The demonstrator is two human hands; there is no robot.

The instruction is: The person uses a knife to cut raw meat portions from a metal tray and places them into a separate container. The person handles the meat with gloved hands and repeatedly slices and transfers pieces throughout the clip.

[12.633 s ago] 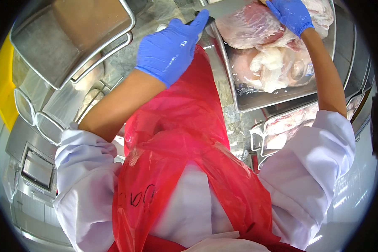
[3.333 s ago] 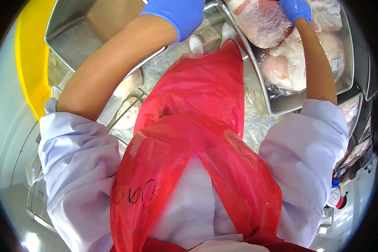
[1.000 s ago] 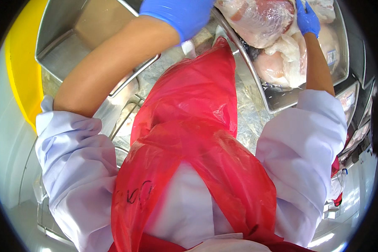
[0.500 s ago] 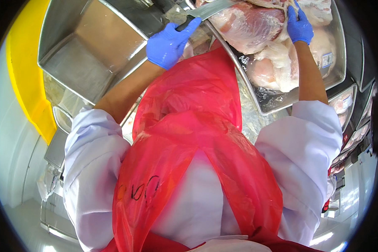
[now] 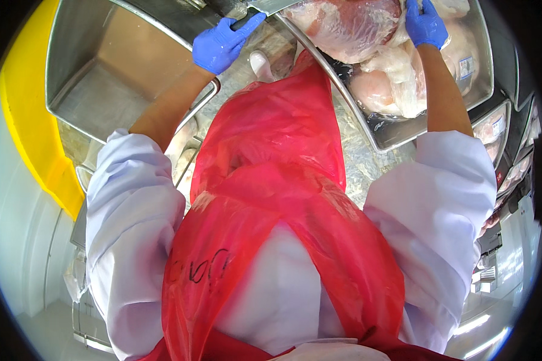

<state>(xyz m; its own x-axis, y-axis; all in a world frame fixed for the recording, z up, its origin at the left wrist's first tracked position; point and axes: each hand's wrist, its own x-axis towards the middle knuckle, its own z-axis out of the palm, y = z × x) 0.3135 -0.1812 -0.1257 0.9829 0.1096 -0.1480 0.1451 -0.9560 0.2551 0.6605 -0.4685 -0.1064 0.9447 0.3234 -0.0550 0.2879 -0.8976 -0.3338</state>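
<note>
My left hand [image 5: 217,49], in a blue glove, is closed round the black handle of a knife [image 5: 277,5], its index finger stretched along the top. The broad blade reaches right over a metal tray's edge and is partly cut off by the top of the picture. In the tray [image 5: 386,142] lie large pieces of raw meat: a pink-red piece [image 5: 343,36] at the upper left and paler pieces below and to the right. My right hand [image 5: 426,27], also gloved in blue, grips a whitish flap of fat or membrane [image 5: 401,37] beside the red piece; its fingertips are partly hidden.
A deep metal bin [image 5: 114,90] stands at the left beside a yellow panel [image 5: 19,96]. More trays of packed meat [image 5: 492,129] are at the right. My red plastic apron [image 5: 271,120] hangs close to the tray, above a wet floor [image 5: 358,162].
My left hand and the knife have shifted left and up. The right hand has moved slightly up, keeping its grip. The whole scene has shifted a little upward in view.
</note>
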